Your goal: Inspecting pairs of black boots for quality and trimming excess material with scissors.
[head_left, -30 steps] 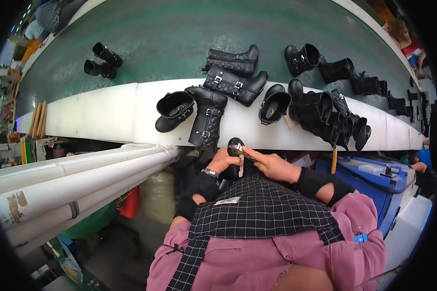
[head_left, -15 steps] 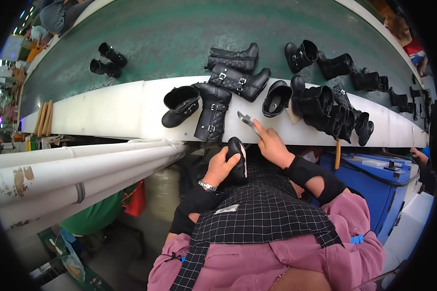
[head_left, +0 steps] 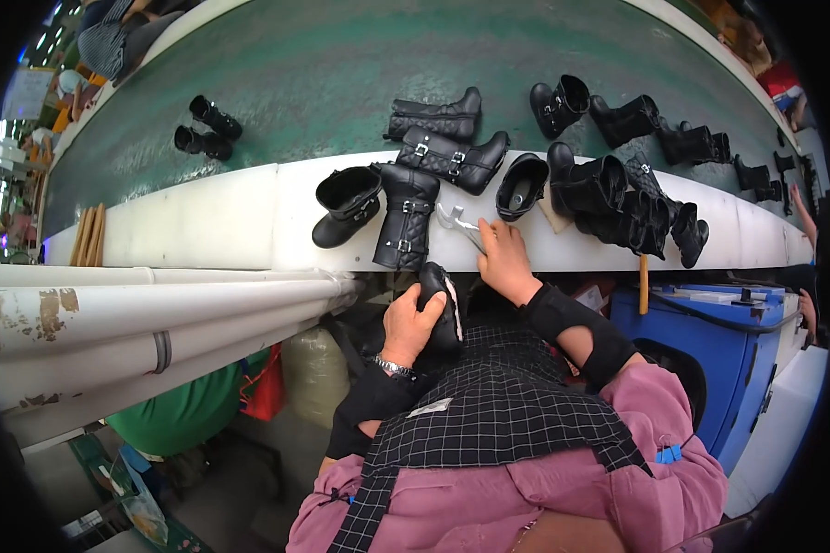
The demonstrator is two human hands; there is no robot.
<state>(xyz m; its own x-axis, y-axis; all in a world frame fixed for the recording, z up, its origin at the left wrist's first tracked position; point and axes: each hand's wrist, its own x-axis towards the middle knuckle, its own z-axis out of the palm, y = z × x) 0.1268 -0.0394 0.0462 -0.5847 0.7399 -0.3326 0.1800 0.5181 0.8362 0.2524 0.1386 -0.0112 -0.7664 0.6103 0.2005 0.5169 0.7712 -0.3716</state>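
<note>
My left hand (head_left: pixel 408 324) is closed round a black boot (head_left: pixel 433 288), held toe up in front of my apron. A pale pinkish strip shows along its sole edge, and its lower part is hidden against the dark apron. Just right of it and higher, my right hand (head_left: pixel 505 261) grips a silver metal tool (head_left: pixel 456 219) with a forked head, blurred by motion. The tool is above the white ledge, apart from the held boot. Nearest to it are a buckled black boot (head_left: pixel 406 214) lying on the ledge and an upright black boot (head_left: pixel 524 187).
More boots lie along the white ledge (head_left: pixel 203 207) and the green conveyor belt (head_left: pixel 314 111). Wooden sticks (head_left: pixel 88 236) stand at left, above thick white pipes (head_left: pixel 203 318). A wooden handle (head_left: pixel 643 284) hangs at the ledge's edge beside a blue cabinet (head_left: pixel 710 359). Other people sit beyond.
My right hand has moved slightly left and the silver tool's head has swung leftward. The held boot has shifted a little left with my left hand, still gripped.
</note>
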